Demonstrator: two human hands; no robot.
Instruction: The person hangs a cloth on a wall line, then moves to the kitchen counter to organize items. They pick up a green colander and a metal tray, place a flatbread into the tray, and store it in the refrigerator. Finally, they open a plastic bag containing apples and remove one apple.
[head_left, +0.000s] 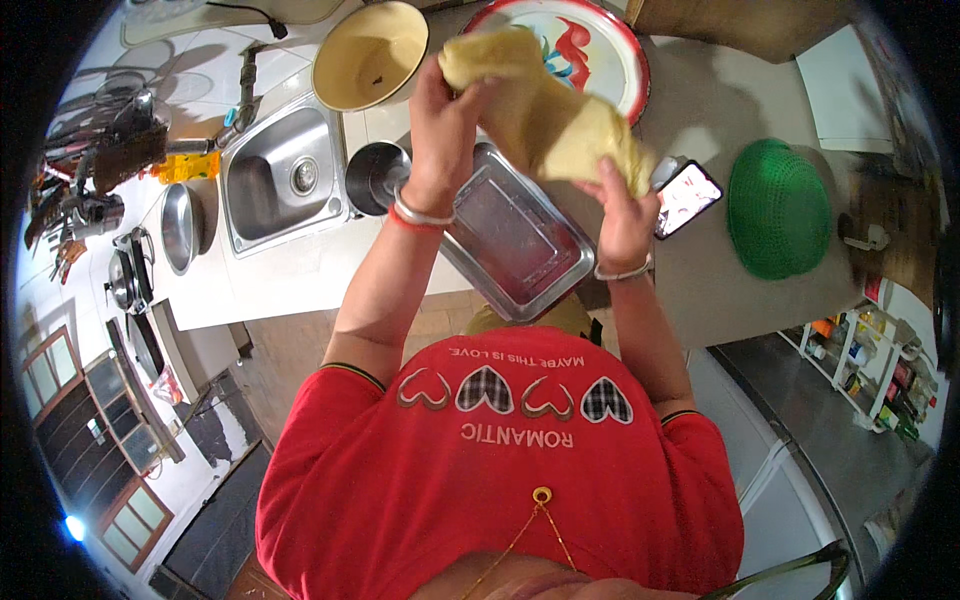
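Note:
A soft, pale yellow sheet (536, 112) is stretched between my hands, sagging and partly folded. Motion blur leaves it unclear whether it is dough or cloth. My left hand (444, 139) grips its upper left end, and my right hand (624, 217) pinches the lower right end. Beneath it is a rectangular metal pan (517, 229), set at a slant over the counter's front edge. Behind the sheet lies a round white enamel tray (639, 90) with a red rim and a painted red figure, partly covered from view.
A cream basin (367, 56) and a dark metal pot (373, 180) stand left of the sheet, near a steel sink (281, 176). A lit phone (688, 199) lies beside my right hand. Farther right is a green plastic basket (780, 210) on the counter (697, 292).

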